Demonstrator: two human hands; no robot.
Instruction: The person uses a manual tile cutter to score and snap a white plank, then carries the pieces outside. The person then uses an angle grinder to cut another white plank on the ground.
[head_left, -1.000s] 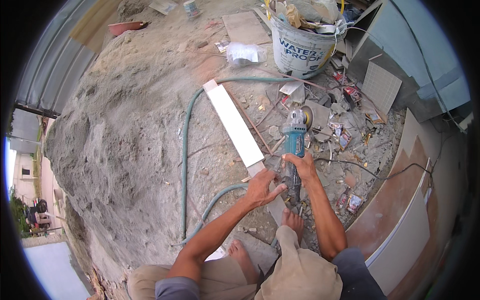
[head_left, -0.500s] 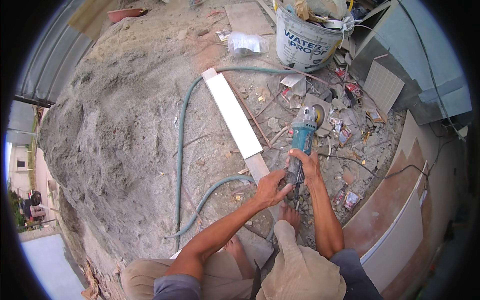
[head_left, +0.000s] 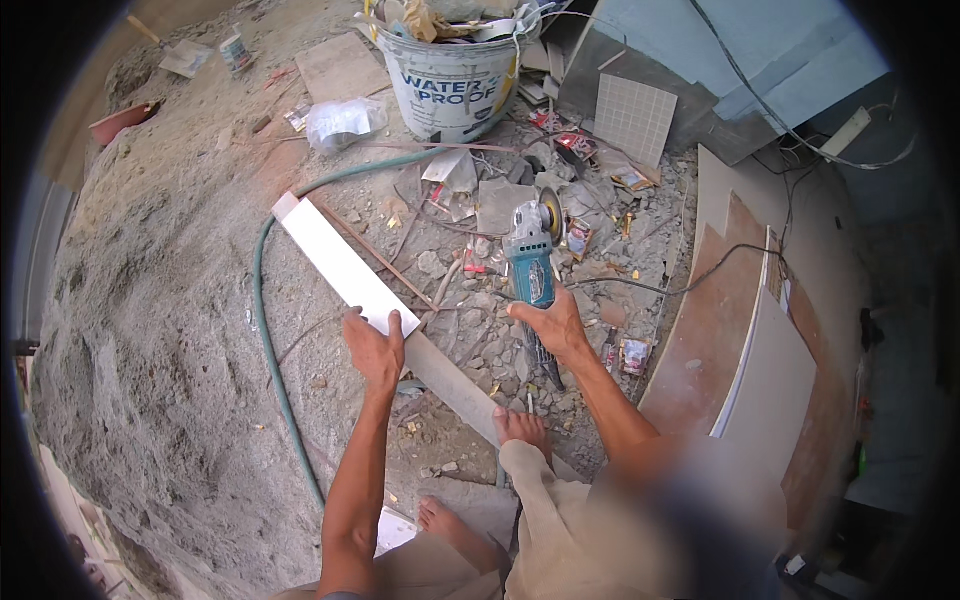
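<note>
My right hand (head_left: 560, 325) is closed round the body of a teal angle grinder (head_left: 530, 268), its disc up at the far end and its dark rear end toward me. My left hand (head_left: 377, 350) grips the near end of a white tile strip (head_left: 345, 265), thumb and fingers at its edges. Beneath the strip lies a longer, narrow greyish board (head_left: 455, 380), showing at both ends. My bare foot (head_left: 524, 430) rests at the board's near end. The grinder is held to the right of the strip, apart from it.
A green hose (head_left: 262, 300) curves round the strip's left side. Rubble with wrappers surrounds the grinder, and a dark cable (head_left: 690, 288) runs off right. Beyond stands a full white bucket (head_left: 450, 95). Sheet boards (head_left: 765, 385) lie at right; a sand heap (head_left: 130, 300) rises at left.
My left hand has let go of the grinder's rear and taken hold of the white strip's near end. The right hand still holds the grinder. The whole view has shifted.
</note>
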